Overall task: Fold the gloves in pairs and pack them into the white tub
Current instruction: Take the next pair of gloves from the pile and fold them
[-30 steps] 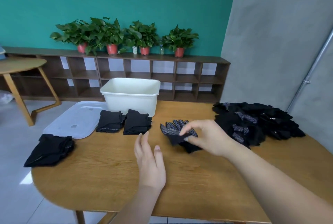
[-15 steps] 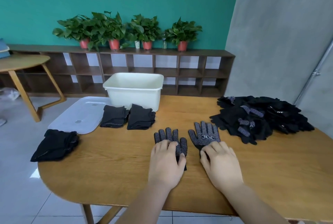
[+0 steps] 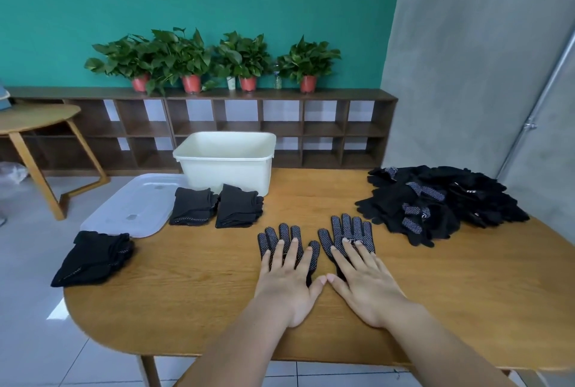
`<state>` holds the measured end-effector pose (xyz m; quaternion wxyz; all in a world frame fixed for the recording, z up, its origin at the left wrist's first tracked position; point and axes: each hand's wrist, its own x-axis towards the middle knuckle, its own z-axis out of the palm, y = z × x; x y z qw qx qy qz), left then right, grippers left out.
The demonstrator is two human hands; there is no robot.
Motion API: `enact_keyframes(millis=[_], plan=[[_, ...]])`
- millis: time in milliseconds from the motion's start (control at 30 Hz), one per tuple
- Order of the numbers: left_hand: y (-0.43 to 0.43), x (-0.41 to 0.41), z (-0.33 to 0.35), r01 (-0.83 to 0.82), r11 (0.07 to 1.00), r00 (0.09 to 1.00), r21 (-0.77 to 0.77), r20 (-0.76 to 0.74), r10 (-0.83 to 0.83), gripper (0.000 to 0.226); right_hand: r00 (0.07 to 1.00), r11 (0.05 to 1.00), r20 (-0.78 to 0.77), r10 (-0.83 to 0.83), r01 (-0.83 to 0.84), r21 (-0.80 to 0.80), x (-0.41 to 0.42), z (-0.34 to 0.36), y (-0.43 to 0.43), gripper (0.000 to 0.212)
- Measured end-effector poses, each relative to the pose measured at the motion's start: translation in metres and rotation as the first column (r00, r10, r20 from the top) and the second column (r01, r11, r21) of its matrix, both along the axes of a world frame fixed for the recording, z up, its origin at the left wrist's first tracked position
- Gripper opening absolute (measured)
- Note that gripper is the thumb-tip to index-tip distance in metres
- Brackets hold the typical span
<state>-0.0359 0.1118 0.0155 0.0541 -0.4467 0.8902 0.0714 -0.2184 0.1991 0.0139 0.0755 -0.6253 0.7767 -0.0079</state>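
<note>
Teal wall at the back, with a low shelf [image 3: 199,125] carrying potted plants [image 3: 186,53]. On the wooden table [image 3: 193,293] the tub [image 3: 227,168] stands at the far edge, open, with its lid [image 3: 133,209] lying flat just to its left. Two folded pairs [image 3: 193,207] sit side by side right in front of the tub, between it and the hands. A third bundle [image 3: 93,259] lies at the table's left edge. A loose pile [image 3: 441,203] of black gloves fills the far right. Two gloves lie flat near the front, dotted sides up, fingers pointing away. The left hand [image 3: 287,281] rests flat on the left glove [image 3: 273,237], fingers straight. The right hand [image 3: 364,284] presses the right glove [image 3: 348,231] the same way. The thumb tips nearly meet.
</note>
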Motion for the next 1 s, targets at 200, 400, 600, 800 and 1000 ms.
enact_keyframes(millis=[200, 400, 600, 800, 1000], plan=[[0.012, 0.021, -0.001, 0.014, 1.0, 1.0, 0.016, 0.009, -0.015, 0.073, 0.999, 0.997, -0.03, 0.027, -0.029, -0.07, 0.021, -0.006, 0.036, 0.068], [0.026, 0.036, -0.011, 0.01, 0.998, 0.996, -0.056, -0.089, -0.015, 0.066, 0.997, 0.963, -0.068, 0.021, -0.039, -0.268, 0.029, -0.009, 0.052, 0.064], [0.028, 0.034, -0.007, 0.021, 0.999, 0.994, -0.043, -0.108, -0.025, 0.066, 0.996, 0.992, -0.048, 0.076, -0.08, -0.094, 0.028, -0.004, 0.044, 0.07], [0.036, 0.046, -0.015, 0.019, 0.93, 0.866, -0.366, -0.458, -0.198, 0.047, 0.998, 0.893, 0.046, 0.035, -0.01, -0.449, 0.029, -0.015, 0.054, 0.054], [0.037, 0.046, -0.023, 0.019, 0.915, 0.839, -0.403, -0.492, -0.234, 0.034, 0.993, 0.828, 0.081, 0.082, -0.023, -0.56, 0.029, -0.023, 0.058, 0.032]])
